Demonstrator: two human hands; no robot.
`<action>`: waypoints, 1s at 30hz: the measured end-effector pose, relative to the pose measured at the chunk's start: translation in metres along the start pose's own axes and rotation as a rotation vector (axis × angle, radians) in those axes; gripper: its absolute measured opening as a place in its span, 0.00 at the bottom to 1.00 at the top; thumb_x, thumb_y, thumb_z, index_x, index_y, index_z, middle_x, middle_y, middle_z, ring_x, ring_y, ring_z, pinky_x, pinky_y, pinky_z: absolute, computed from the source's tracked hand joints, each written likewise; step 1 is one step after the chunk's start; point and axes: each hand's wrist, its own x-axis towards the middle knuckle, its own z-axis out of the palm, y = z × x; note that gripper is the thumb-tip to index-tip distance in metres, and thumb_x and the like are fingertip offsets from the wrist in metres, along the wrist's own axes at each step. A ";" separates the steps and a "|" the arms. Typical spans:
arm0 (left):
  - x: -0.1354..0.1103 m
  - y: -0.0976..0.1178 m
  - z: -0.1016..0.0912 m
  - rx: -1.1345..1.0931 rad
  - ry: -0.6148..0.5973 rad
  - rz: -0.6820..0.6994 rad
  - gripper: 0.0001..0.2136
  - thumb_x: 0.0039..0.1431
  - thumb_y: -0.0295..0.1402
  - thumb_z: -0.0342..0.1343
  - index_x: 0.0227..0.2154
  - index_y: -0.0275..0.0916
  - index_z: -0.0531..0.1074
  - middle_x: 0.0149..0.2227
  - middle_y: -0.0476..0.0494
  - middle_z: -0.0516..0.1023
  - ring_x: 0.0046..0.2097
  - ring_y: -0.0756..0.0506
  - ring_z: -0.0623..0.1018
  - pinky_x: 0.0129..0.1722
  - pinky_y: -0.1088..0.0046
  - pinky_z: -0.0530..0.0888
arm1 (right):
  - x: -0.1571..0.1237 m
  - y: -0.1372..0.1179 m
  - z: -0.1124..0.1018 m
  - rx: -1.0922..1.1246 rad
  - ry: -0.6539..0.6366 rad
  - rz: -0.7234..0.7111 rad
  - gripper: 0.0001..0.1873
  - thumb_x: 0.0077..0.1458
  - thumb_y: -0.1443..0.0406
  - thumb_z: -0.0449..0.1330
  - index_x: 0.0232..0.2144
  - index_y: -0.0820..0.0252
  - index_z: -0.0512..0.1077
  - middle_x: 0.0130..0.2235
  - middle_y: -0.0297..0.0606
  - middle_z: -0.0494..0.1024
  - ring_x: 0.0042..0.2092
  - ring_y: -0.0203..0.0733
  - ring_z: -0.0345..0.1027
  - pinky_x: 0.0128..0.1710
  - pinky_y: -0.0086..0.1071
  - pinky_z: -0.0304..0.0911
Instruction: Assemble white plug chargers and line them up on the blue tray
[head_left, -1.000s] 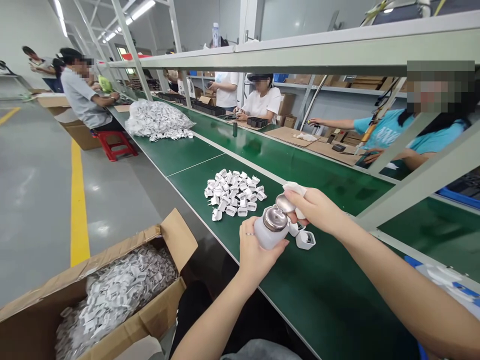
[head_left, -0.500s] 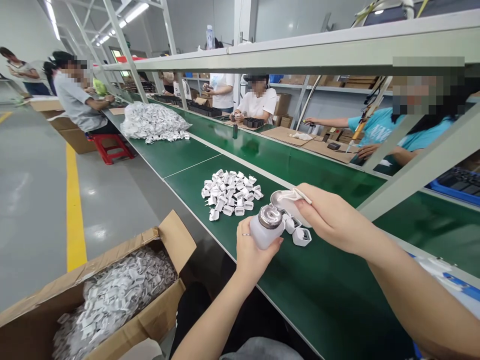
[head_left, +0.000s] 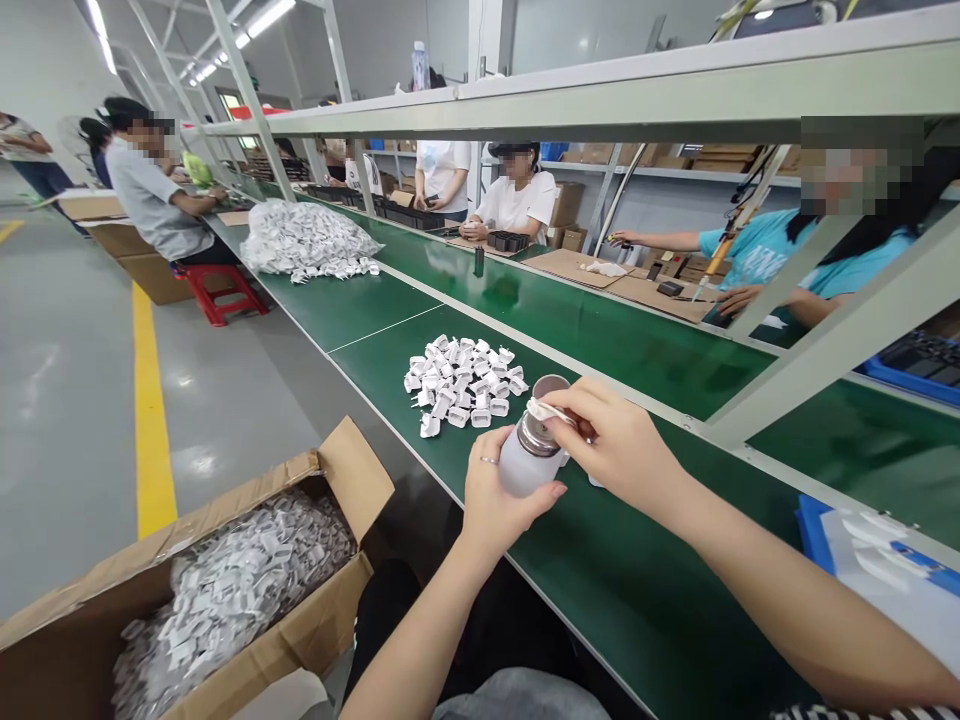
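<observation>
So the left hand point(head_left: 493, 490) is gripping a frosted white bottle point(head_left: 520, 468), fingers clamped around its body over the green tabletop point(head_left: 667, 580), while the right hand point(head_left: 619, 440) is pinching a white cloth point(head_left: 541, 409) between its fingers right at the metal top point(head_left: 534, 440), the flipped-up lid point(head_left: 552, 385) sitting between 12 and 1 o'clock. Taking the bottle as clock centre, a loose pile of white casings point(head_left: 465, 382) is lying close by toward 10 or 11, and a bulging clear bag point(head_left: 307, 235) is slumping farther out that way. Meanwhile an open cardboard box point(head_left: 356, 480) is showing loads more white pieces point(head_left: 232, 600) around 8.
</observation>
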 end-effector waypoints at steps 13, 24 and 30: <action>-0.006 -0.002 0.007 -0.204 -0.015 -0.142 0.26 0.36 0.41 0.58 0.41 0.40 0.58 0.40 0.43 0.66 0.41 0.44 0.68 0.39 0.66 0.66 | -0.004 0.001 0.007 0.028 0.069 -0.041 0.08 0.51 0.69 0.50 0.28 0.63 0.69 0.28 0.37 0.67 0.28 0.32 0.62 0.25 0.24 0.59; 0.024 0.026 -0.009 -0.110 -0.166 0.031 0.17 0.47 0.40 0.50 0.41 0.41 0.61 0.34 0.48 0.71 0.35 0.48 0.71 0.35 0.72 0.67 | -0.004 0.001 0.003 0.083 0.058 0.028 0.08 0.51 0.68 0.49 0.29 0.61 0.69 0.29 0.36 0.68 0.30 0.32 0.63 0.26 0.24 0.60; 0.026 0.025 -0.003 -0.051 -0.114 0.086 0.15 0.47 0.38 0.50 0.38 0.39 0.62 0.32 0.48 0.71 0.31 0.49 0.70 0.30 0.74 0.67 | -0.004 0.000 0.004 0.066 0.070 0.032 0.09 0.51 0.69 0.50 0.29 0.61 0.70 0.28 0.36 0.69 0.29 0.32 0.63 0.26 0.24 0.59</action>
